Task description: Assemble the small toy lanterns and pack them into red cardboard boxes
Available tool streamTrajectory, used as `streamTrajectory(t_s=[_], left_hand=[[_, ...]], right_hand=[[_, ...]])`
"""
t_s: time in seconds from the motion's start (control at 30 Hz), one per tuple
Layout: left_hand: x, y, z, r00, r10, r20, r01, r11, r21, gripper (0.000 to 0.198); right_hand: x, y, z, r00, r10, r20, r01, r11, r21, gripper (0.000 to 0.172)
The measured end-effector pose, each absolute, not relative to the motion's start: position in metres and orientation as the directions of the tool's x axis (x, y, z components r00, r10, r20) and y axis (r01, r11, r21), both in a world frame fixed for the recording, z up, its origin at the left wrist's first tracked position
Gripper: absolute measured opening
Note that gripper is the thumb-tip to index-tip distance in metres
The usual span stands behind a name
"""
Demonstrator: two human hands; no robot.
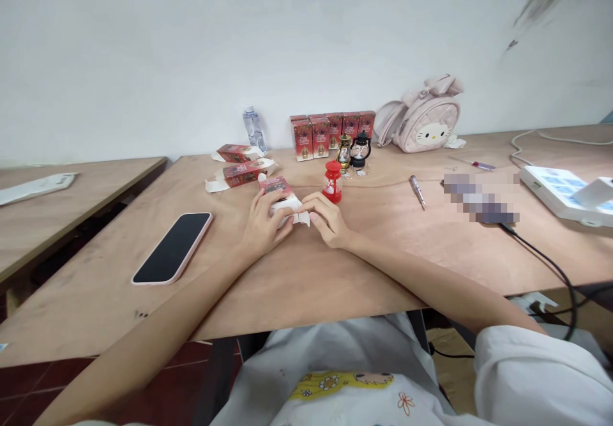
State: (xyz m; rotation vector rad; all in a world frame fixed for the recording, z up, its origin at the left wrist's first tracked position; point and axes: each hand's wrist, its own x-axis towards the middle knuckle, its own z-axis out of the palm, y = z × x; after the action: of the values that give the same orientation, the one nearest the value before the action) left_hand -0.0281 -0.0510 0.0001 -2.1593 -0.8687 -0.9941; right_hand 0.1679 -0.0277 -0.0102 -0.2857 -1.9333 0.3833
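On table (pixel 335 273), left hand (pixel 262 227), right hand (pixel 329 220) clasping red box (pixel 276 186), flap (pixel 302 218) open

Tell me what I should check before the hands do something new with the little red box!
1. The left hand grips the little red box: ok.
2. The right hand holds the box's white near end: ok.
3. Anything inside the box: cannot tell, the hands hide the opening.
4. The red lantern stands upright, close beyond the right hand: ok.
5. The phone lies flat, apart from the left hand: ok.
6. The screwdriver lies off to the right, away from both hands: ok.
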Motion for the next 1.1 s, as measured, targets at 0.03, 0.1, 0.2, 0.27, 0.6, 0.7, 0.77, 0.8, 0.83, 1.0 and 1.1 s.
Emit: streamTrajectory(t_s=[0.03,0.1,0.2,0.27,0.6,0.7,0.77,0.8,0.83,1.0,1.1], left_hand=[[-0.029,-0.049,-0.001,0.504,0.323,0.801,0.76,-0.606,-0.234,0.007],[-0.03,-0.046,-0.004,0.519,0.34,0.784,0.748,-0.625,-0.223,0.004],[-0.031,-0.041,-0.006,0.567,0.355,0.743,0.704,-0.676,-0.215,0.002],[-0.032,-0.04,-0.006,0.584,0.382,0.716,0.696,-0.69,-0.2,0.003],[-0.037,-0.037,-0.008,0.563,0.434,0.704,0.686,-0.719,-0.106,0.003],[-0.038,-0.035,-0.012,0.549,0.437,0.713,0.686,-0.722,-0.086,0.01],[-0.038,-0.035,-0.011,0.543,0.45,0.709,0.689,-0.722,-0.07,0.016],[-0.038,-0.036,-0.009,0.546,0.46,0.7,0.69,-0.721,-0.064,0.018],[-0.038,-0.038,-0.007,0.554,0.47,0.688,0.689,-0.723,-0.061,0.02],[-0.042,-0.045,0.004,0.573,0.493,0.654,0.685,-0.727,-0.052,0.043],[-0.047,-0.042,0.004,0.593,0.492,0.637,0.689,-0.72,-0.086,0.059]], right_hand=[[0.168,-0.027,-0.01,-0.398,0.391,0.83,0.015,0.907,-0.42,0.026],[0.167,-0.024,-0.012,-0.438,0.442,0.783,0.02,0.876,-0.482,0.024],[0.164,-0.019,-0.015,-0.488,0.49,0.722,0.061,0.844,-0.532,0.017],[0.162,-0.016,-0.016,-0.502,0.5,0.705,0.106,0.845,-0.524,0.015],[0.163,-0.011,-0.018,-0.557,0.529,0.64,0.2,0.833,-0.515,0.02],[0.163,-0.01,-0.019,-0.575,0.523,0.629,0.199,0.835,-0.512,0.02],[0.163,-0.01,-0.018,-0.571,0.528,0.628,0.199,0.832,-0.518,0.018],[0.163,-0.01,-0.018,-0.567,0.536,0.626,0.199,0.826,-0.527,0.018],[0.163,-0.01,-0.017,-0.562,0.545,0.622,0.197,0.819,-0.539,0.018],[0.164,-0.013,-0.013,-0.541,0.582,0.607,0.139,0.774,-0.618,0.019],[0.164,-0.013,-0.012,-0.514,0.624,0.588,0.084,0.719,-0.69,0.021]])
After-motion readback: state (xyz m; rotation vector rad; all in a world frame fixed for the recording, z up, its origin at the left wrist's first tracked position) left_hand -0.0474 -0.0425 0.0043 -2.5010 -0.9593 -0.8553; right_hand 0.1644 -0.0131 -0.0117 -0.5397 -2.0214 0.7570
